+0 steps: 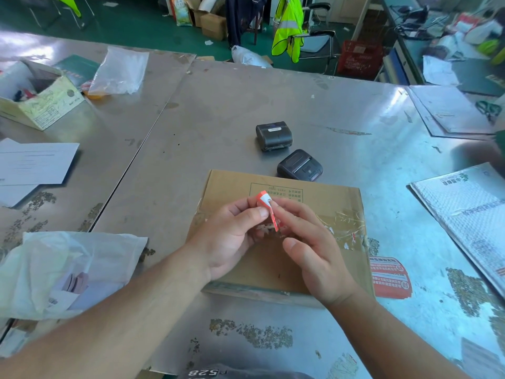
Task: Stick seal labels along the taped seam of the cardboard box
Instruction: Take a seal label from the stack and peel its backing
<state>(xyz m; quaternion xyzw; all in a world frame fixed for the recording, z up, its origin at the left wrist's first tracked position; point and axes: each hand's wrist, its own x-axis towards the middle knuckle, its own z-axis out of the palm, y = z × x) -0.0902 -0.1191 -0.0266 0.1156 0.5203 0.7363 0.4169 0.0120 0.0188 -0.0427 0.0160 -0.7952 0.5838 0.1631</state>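
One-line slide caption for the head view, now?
Left hand and right hand pinch a red-and-white seal label over the taped cardboard box; two black printers sit behind on the metal table.

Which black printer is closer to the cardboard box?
The plain-topped printer at the far edge of the cardboard box; the other printer, with a white sticker, sits farther back.

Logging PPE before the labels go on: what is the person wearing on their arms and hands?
The left hand and right hand are ungloved, no rings visible. The left forearm and right forearm are bare to the frame edge: no sleeves, watch or wristbands. The only clothing in view is a dark garment at the bottom edge with pale printed digits.
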